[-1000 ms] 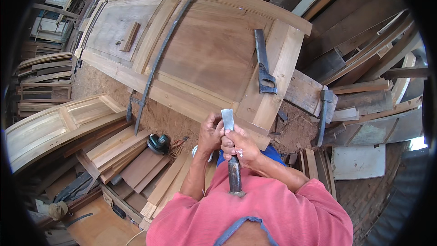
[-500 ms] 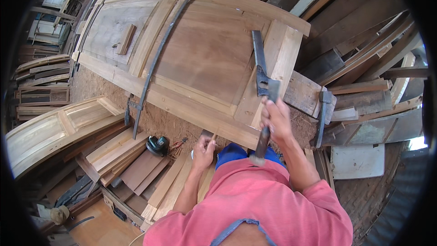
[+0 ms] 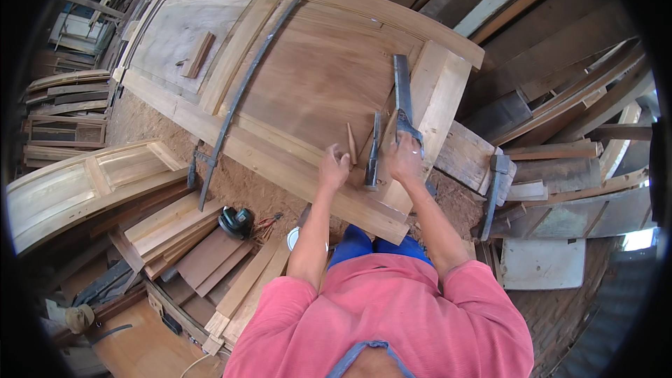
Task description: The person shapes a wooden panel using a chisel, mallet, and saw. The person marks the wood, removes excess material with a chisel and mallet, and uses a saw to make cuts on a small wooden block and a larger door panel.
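A panelled wooden door [image 3: 315, 77] lies flat in front of me. Loosely curled, the fingers of my left hand [image 3: 334, 167] are just beside a slim tapered wooden peg [image 3: 351, 143] on the door; nothing shows between them. To its right lies a chisel-like tool [image 3: 372, 157] with a dark handle. My right hand [image 3: 406, 157] is closed at the dark handle of a saw-like tool [image 3: 402, 84], whose long metal blade points away from me. The palm side of that hand is hidden.
A long bar clamp [image 3: 246, 87] crosses the door. A short wood block [image 3: 199, 54] rests on its far panel. A hammer-shaped tool [image 3: 495, 192] leans at a rough plank [image 3: 465, 155]. Stacked boards [image 3: 171, 234] and a dark power tool [image 3: 236, 222] are at lower left.
My left hand has moved forward onto the door, and the peg now lies by it. My right hand has let go of the chisel-like tool, now on the door, and closed on the saw-like tool's handle.
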Motion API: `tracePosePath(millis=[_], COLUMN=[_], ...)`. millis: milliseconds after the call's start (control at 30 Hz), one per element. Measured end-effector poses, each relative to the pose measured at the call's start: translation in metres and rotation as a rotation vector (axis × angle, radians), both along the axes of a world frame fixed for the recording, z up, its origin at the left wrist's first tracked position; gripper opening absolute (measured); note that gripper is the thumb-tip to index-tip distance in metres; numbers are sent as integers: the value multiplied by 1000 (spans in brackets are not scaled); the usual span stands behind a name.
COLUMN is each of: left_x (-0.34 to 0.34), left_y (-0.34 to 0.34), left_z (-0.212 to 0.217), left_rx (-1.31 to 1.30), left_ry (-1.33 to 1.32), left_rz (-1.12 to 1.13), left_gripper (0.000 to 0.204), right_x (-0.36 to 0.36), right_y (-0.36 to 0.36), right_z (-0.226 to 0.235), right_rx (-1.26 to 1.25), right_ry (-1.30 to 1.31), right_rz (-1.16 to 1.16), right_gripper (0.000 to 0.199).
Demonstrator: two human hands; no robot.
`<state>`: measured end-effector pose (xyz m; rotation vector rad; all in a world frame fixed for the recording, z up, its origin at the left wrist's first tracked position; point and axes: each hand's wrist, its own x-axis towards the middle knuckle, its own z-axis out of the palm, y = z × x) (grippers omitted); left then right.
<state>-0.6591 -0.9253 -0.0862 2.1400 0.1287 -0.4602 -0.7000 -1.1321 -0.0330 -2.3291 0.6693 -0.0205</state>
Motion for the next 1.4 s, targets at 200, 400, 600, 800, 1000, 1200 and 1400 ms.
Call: tracePosePath(millis=[200, 400, 600, 800, 1000, 1200, 1400], left_x=[-60, -72, -70, -61, -108, -177, -227], left_y=[68, 77, 123, 184, 284, 346, 409], left_z=[-38, 35, 65, 90, 104, 94, 45], left_rx=[-94, 45, -186, -497, -1360, -1548, -1426], left_ry=[-77, -44, -90, 80, 413, 320, 53], left_rz=[37, -197, -210, -190, 295, 717, 1226], left_gripper=[53, 45, 46, 61, 60, 40, 30], right_x=[1, 23, 19, 7, -11, -7, 22], right_y=[17, 12, 35, 186, 335, 392, 390], right_z=[-9, -48, -6, 98, 110, 106, 87], right_rx=[-458, -414, -170, 494, 877, 542, 250], right_ry=[201, 463, 106, -144, 200, 137, 143], right_rz=[315, 168, -41, 142, 378, 1013, 1088], right_gripper=[49, 55, 44, 29, 20, 28, 29])
